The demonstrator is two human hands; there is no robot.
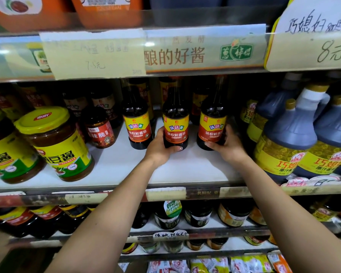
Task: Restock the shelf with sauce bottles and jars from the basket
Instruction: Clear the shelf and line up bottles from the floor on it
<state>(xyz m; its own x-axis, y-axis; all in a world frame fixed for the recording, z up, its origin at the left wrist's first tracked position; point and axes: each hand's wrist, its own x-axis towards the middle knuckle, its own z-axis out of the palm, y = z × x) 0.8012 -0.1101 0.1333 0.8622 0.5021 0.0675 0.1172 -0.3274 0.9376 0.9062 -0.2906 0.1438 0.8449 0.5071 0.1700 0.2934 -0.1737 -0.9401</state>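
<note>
My left grip (161, 146) wraps the base of the middle soy sauce bottle (176, 123), thumb across the front and fingers curled out of sight behind. The bottle stands upright on the white shelf (185, 168), its red and yellow label facing me. Whether its base rests fully on the board, I cannot tell.

Just right of that bottle, my right grip (227, 147) closes round the foot of a second soy sauce bottle (212, 123) of the same brand, thumb tip at the front and the other fingers behind. This one is also upright and stands near the middle bottle without touching it.

Just left of the middle bottle stands a third matching bottle (137, 125), with no hand on it. Further left of it is a small chilli jar (100, 129) with a red label, and beyond that a large bean paste jar (55, 142) with a yellow lid. Well to the right of the middle bottle stand big dark jugs (289, 134) with yellow labels.

Behind it, more dark bottles stand in shadow. Above it, a handwritten price card (96, 54) hangs from the upper shelf edge. Below it, a lower shelf carries a row of jars (167, 215).
</note>
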